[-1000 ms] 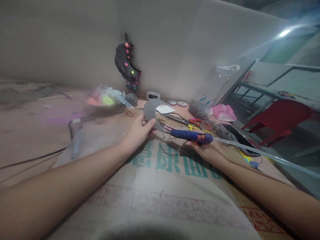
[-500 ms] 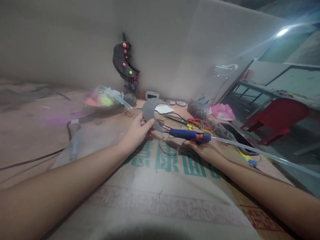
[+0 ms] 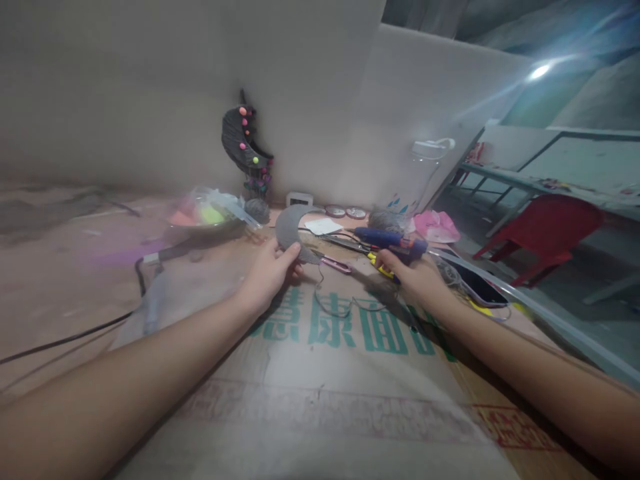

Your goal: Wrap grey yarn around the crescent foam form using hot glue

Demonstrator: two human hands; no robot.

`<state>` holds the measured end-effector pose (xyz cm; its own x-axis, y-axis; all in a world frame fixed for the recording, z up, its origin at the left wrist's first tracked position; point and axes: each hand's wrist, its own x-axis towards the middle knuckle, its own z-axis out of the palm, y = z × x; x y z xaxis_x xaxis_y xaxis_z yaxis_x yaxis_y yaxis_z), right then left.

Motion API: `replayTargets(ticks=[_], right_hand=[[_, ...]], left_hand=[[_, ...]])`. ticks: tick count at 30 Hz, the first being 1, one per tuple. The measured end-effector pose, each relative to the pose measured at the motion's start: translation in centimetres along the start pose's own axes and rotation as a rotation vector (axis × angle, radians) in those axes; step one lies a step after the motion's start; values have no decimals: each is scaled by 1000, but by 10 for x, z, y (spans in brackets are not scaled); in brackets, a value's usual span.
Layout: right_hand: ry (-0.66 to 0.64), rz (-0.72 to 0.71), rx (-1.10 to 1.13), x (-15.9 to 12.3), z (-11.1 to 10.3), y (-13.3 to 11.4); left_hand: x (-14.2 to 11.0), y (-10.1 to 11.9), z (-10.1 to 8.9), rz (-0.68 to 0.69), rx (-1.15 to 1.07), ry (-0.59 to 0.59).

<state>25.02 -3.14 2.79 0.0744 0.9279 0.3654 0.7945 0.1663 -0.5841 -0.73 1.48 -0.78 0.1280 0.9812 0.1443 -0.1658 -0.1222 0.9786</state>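
A grey yarn-wrapped crescent [image 3: 289, 229] is pinched at its lower edge by my left hand [image 3: 273, 270], thumb on the front. From its lower tip a loose strand of grey yarn [image 3: 333, 313] trails over the cardboard. My right hand [image 3: 407, 270] is closed around a blue glue gun [image 3: 380, 238], its nozzle pointing left; a long clear glue stick [image 3: 530, 301] sticks out of the back. Between the hands lies a pink cutter [image 3: 336, 265]. Scissors [image 3: 345, 243] lie just behind, partly hidden by the glue gun.
Cardboard [image 3: 310, 373] with green lettering covers the front of the table. Behind are a bowl of bright pieces [image 3: 205, 217], a small clock [image 3: 299, 200], a clear bottle [image 3: 413, 177], pink plastic [image 3: 436, 227] and a phone [image 3: 480, 287]. A decorated crescent [image 3: 240, 140] hangs by the wall.
My right hand has drawn the glue gun up and away from the crescent, leaving a gap. My left hand still holds the crescent. The view has tilted slightly.
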Motion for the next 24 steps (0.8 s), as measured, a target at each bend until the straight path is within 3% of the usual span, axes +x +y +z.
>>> replayTargets(ticks=[4, 8, 10, 16, 20, 24], right_hand=[[-47, 23, 40, 19, -14, -3], [-95, 31, -77, 49, -13, -8], [-50, 2, -119, 71, -3, -8], [-77, 28, -112, 131, 46, 3], [-119, 112, -126, 151, 70, 17], [-142, 125, -132, 158, 74, 30]], left_hand=[[0, 0, 0, 3, 2, -4], [0, 0, 1, 9, 3, 4], [1, 0, 1, 15, 14, 11], [1, -1, 0, 28, 42, 6], [1, -1, 0, 20, 59, 1], [2, -2, 0, 27, 44, -21]])
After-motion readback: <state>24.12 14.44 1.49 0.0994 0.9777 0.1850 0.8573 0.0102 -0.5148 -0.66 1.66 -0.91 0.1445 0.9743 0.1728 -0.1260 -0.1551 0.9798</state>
